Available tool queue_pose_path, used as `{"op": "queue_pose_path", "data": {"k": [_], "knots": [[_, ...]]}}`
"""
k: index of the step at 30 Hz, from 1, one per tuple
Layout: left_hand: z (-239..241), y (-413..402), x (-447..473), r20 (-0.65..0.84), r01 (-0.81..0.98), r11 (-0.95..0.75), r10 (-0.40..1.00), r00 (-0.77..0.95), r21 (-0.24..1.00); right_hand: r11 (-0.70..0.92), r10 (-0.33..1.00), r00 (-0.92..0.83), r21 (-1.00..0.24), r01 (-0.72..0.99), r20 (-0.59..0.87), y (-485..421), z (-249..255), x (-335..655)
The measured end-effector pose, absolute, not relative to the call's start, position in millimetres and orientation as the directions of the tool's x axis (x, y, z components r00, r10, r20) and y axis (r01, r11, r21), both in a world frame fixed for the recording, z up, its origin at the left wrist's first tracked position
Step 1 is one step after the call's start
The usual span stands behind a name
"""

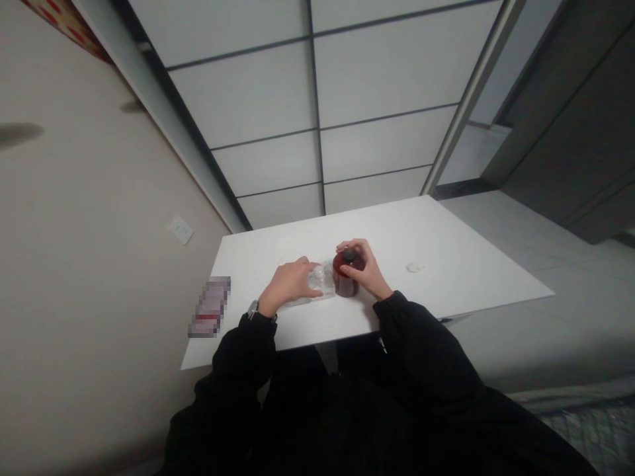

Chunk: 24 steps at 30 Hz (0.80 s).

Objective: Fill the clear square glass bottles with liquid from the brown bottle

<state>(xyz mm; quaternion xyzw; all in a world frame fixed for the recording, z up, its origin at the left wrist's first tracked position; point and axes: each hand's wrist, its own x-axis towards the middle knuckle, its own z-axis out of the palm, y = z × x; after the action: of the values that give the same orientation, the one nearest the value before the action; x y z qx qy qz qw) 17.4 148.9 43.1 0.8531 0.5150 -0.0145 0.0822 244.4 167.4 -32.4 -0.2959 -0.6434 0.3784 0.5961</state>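
Observation:
My right hand [364, 264] curves around a dark red-brown bottle [346, 284] with a black cap, fingers behind it and thumb in front near the top. The bottle stands upright on the white table [436, 238]. Just to its left, a clear, see-through container [322, 281], perhaps glass or plastic, rests on the tabletop. My left hand [292, 283] grips this from its left side, thumb and forefinger bent around it. Its exact kind is hard to make out, and the palm hides part of it. Container and bottle are close together.
A small clear, crumpled-looking piece [413, 268] lies on the table to the right. At the left edge is a blurred-out pinkish item [211, 307]. Behind the table stand white panelled sliding doors [278, 158]; a wall with a socket [181, 229] is at left.

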Motion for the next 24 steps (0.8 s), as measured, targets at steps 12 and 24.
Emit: {"op": "queue_pose_path", "data": {"k": [12,24], "knots": [[38.5,150.3,14.8,-0.097,0.879,-0.457,0.877,0.471,0.137,0.520,0.838,-0.156,-0.852,-0.059,0.522,169.3,-33.6,246.7],[40.1,148.8,16.9,-0.097,0.882,-0.451,0.880,0.465,0.135,0.509,0.847,-0.153,-0.860,-0.040,0.508,167.6,-33.2,246.1]]}}
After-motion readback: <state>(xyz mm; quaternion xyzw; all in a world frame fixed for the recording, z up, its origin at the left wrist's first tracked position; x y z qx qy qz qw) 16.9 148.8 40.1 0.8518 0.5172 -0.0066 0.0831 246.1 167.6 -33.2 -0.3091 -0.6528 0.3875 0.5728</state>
